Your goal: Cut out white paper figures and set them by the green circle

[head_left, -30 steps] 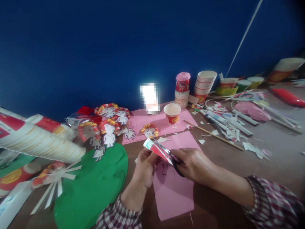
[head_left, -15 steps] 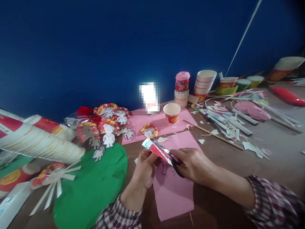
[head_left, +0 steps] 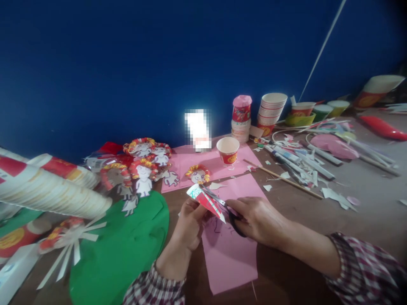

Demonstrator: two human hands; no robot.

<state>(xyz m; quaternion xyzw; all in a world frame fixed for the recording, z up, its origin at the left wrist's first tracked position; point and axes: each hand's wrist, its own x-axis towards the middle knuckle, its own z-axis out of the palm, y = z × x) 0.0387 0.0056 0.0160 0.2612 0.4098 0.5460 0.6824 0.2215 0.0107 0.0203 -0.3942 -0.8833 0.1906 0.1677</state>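
Note:
My left hand pinches a red, white and green printed paper piece that narrows to a point toward the right hand. In my right hand, the fingers are in the dark handles of a pair of scissors, whose blades lie along the upper edge of the printed piece. Under both hands is a pink paper sheet with dark drawn lines, partly covered by them. Just beyond lies a small paper figure with a red and yellow ring.
A paper cup stands on pink paper behind the hands. Cup stacks line the blue wall. At left are green paper, ringed paper figures and a lying cup stack. Paper scraps and a stick lie right.
The printed piece and the scissors have come apart slightly near its pointed end, which now shows clearly. Both hands remain nearly where they were; the view has shifted a little.

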